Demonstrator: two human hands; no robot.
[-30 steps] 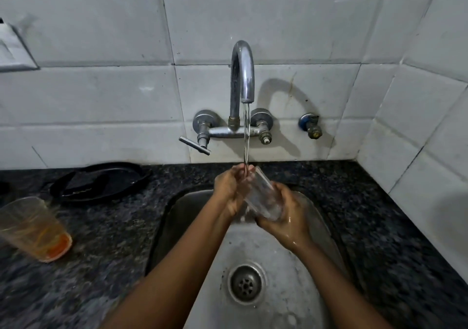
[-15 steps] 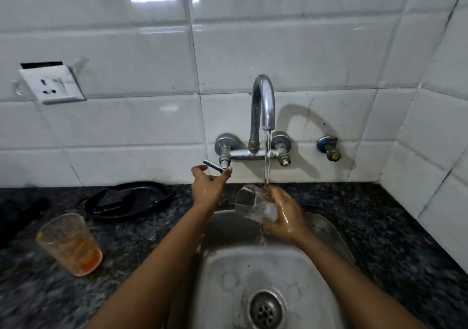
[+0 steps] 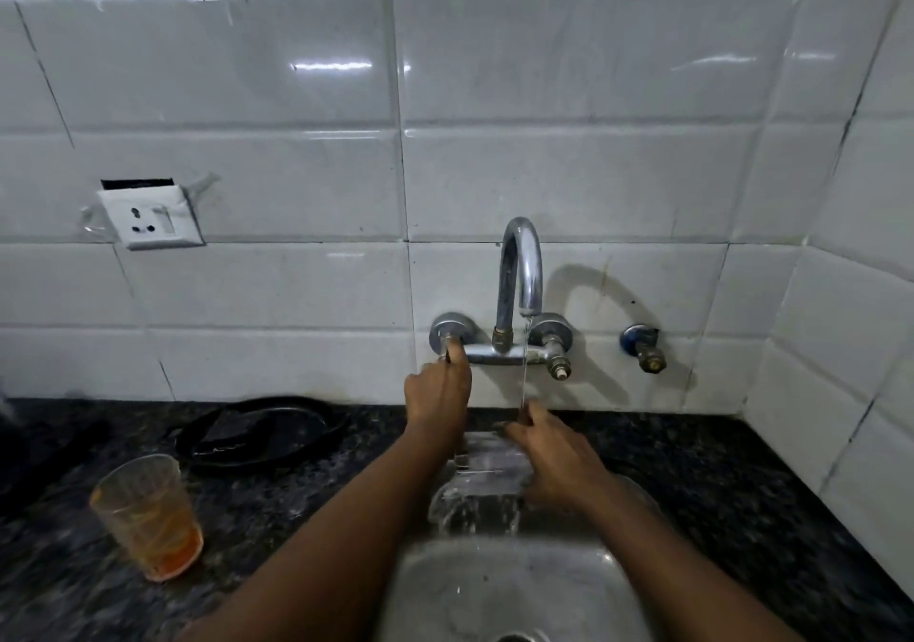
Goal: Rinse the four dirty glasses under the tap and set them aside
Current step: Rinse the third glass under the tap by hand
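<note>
Left hand (image 3: 437, 394) is sitting mid-frame w/ fingers wrapped on the tap lever (image 3: 452, 352), while right hand (image 3: 554, 458) is clamping the clear glass (image 3: 487, 481) tipped over the sink (image 3: 494, 592), lower centre, water spilling out of it and a thin stream falling from the spout (image 3: 522, 270) onto the right fingers. Dirty glass (image 3: 148, 518) w/ orange residue is standing on the counter (image 3: 717, 493) lower left, near a dark pan (image 3: 257, 436); the other two aren't in frame. Risk imo: wet one-handed grip slipping → glass dropping into the steel basin, or lever getting closed before rinsing is done.
</note>
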